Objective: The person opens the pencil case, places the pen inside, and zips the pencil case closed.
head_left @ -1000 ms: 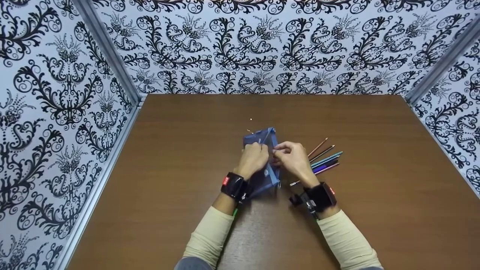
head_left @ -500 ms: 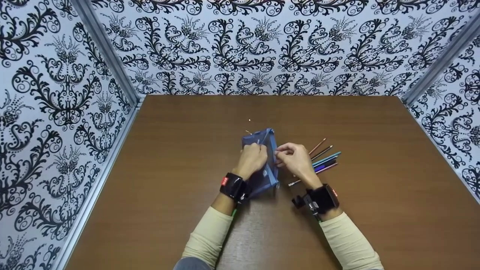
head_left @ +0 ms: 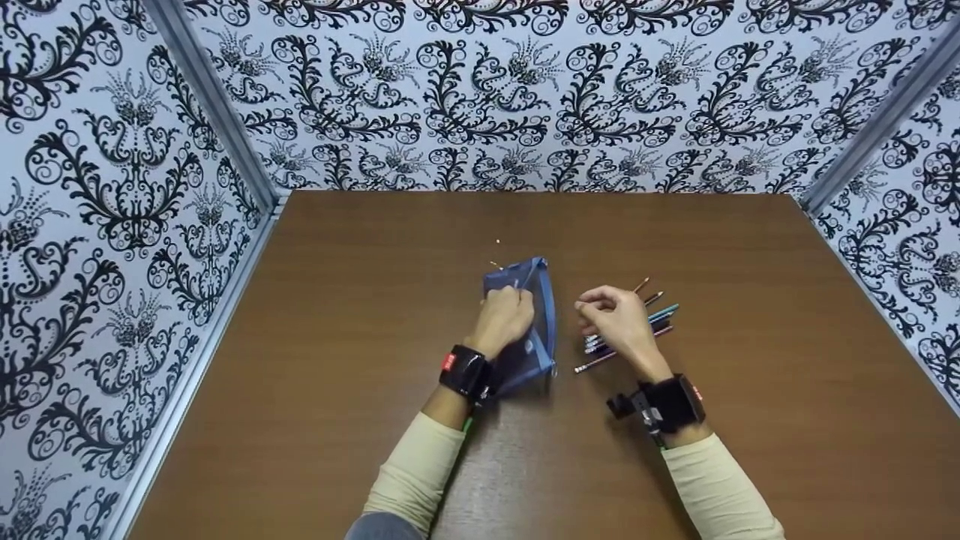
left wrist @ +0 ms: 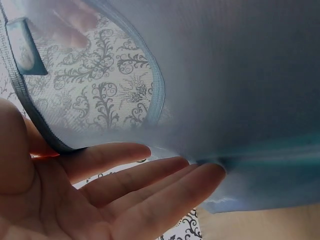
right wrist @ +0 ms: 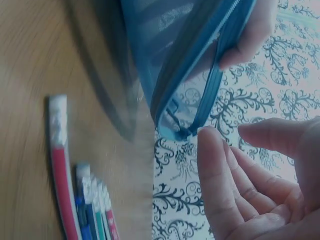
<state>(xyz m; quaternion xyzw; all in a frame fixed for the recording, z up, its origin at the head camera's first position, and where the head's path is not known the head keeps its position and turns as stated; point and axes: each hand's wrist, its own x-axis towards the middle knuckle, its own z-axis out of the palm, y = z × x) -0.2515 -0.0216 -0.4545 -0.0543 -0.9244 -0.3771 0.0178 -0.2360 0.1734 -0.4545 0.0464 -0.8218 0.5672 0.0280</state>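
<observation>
A blue mesh zip pencil case (head_left: 519,373) stands in the middle of the table in the head view. My left hand (head_left: 505,319) grips its upper edge, and the fingers (left wrist: 155,200) lie along the mesh in the left wrist view. The zipped mouth (right wrist: 215,90) gapes open toward the right. Just right of it, my right hand (head_left: 621,322) hovers with nothing between the parted thumb and index finger (right wrist: 212,165). Several pencils and pens (head_left: 663,311) lie in a fan beneath and beyond that hand, one with a red barrel (right wrist: 62,187) closest to the case.
Patterned panels (head_left: 480,97) wall the brown table (head_left: 360,300) at the back and sides. A tiny white speck (head_left: 497,241) sits behind the case. Each wrist wears a black strap with a camera (head_left: 670,405).
My right hand has drawn away from the mouth of the case to the right, over the pencils. The left hand and the case have stayed nearly still.
</observation>
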